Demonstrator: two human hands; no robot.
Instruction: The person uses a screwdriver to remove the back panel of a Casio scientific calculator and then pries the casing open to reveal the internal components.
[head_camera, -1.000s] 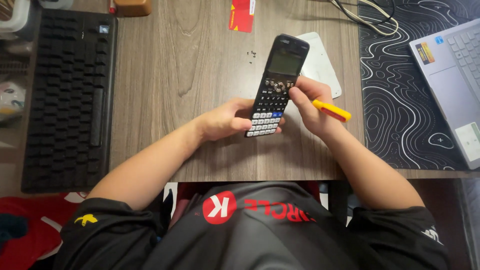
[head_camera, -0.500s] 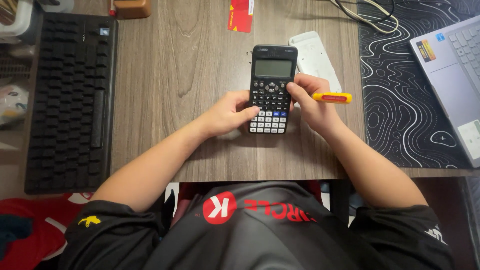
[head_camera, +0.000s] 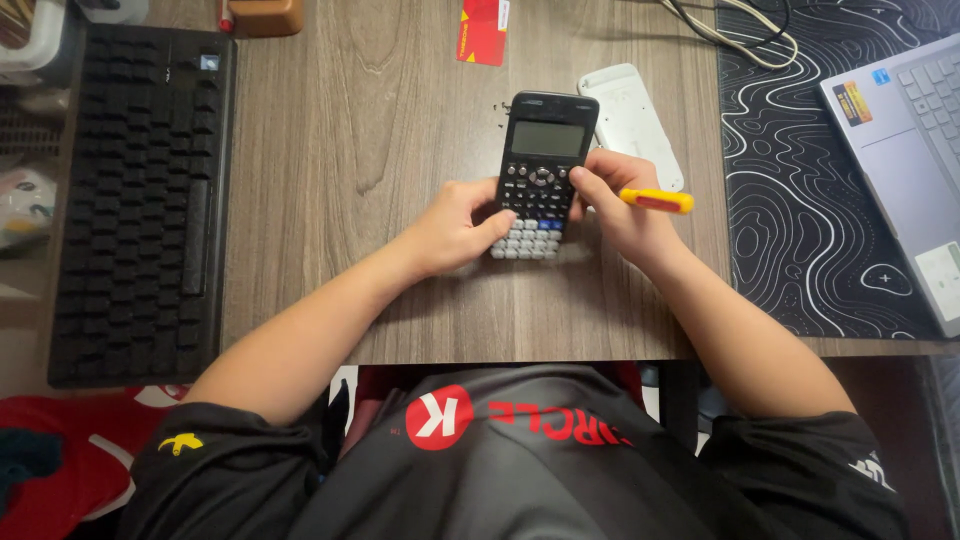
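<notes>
1. Left hand (head_camera: 455, 225) grips the calculator's (head_camera: 540, 178) lower left edge, thumb on the grey keys.
2. Right hand (head_camera: 625, 210) steadies its right side, fingers curled round a yellow screwdriver (head_camera: 657, 201).
3. Calculator sits face up between both hands; screen blank.
4. White cover (head_camera: 632, 120) lies just beyond right hand, off the calculator; refitting apparently remains.

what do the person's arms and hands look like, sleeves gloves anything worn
Both hands are bare: no gloves, rings or watch show on the left hand or the right hand. The forearms are bare too. Short black sleeves begin at the upper arms; the left sleeve bears a small yellow bird-like mark, the right sleeve a small white mark. They belong to a dark shirt with red print on the chest.
</notes>
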